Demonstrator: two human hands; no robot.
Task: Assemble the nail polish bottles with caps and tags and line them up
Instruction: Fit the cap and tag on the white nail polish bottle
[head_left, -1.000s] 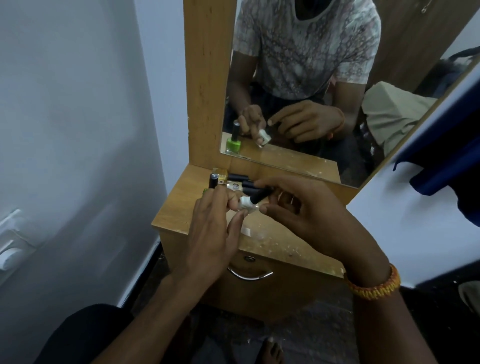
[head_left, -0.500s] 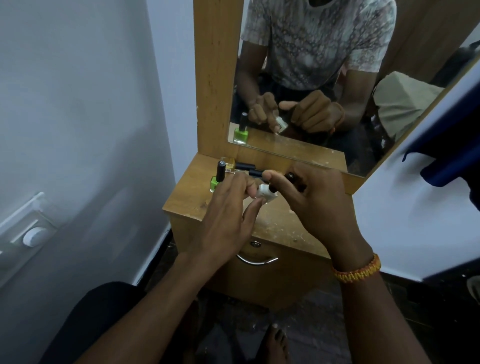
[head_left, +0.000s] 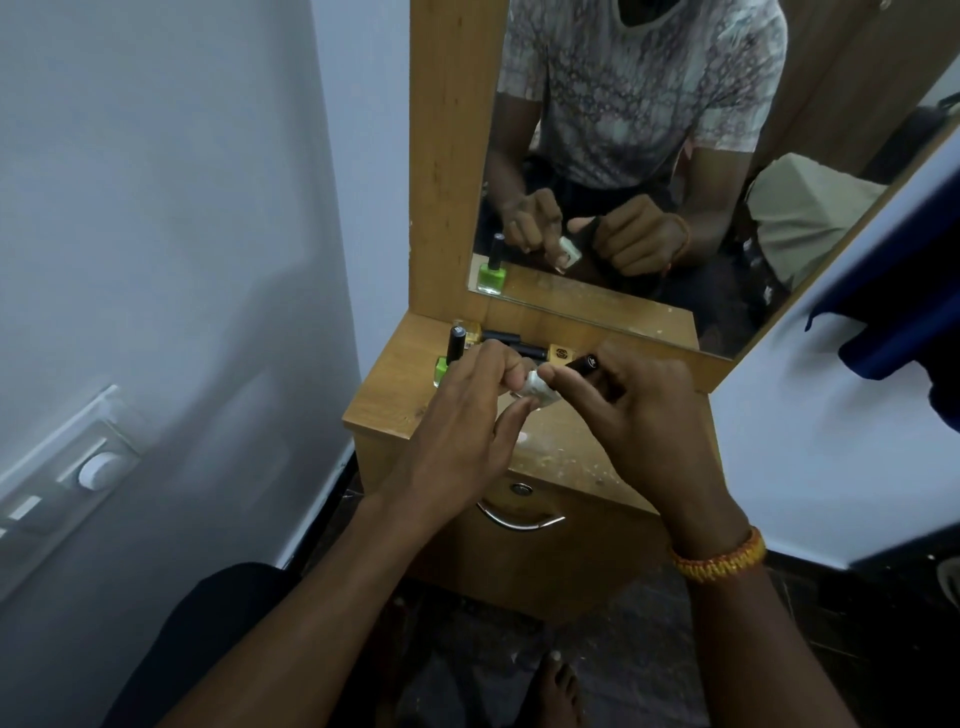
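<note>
My left hand (head_left: 467, 426) pinches a small white nail polish bottle (head_left: 537, 393) above the wooden dresser top (head_left: 395, 384). My right hand (head_left: 639, 421) grips the long black cap (head_left: 584, 364) that meets this bottle's neck. A green bottle (head_left: 443, 368) with a black cap stands upright at the back left. Behind it, yellow bottles (head_left: 562, 353) with black caps lie flat against the mirror's base. My fingers hide most of the white bottle.
A mirror (head_left: 675, 156) in a wooden frame rises behind the dresser top and reflects my hands. A drawer with a metal handle (head_left: 519, 519) sits below the top. White walls stand close on both sides. A wall switch (head_left: 98, 470) is at the left.
Both hands stayed together on the white bottle and black cap. My right hand has turned so that the cap now points up and back. The camera moved a little closer.
</note>
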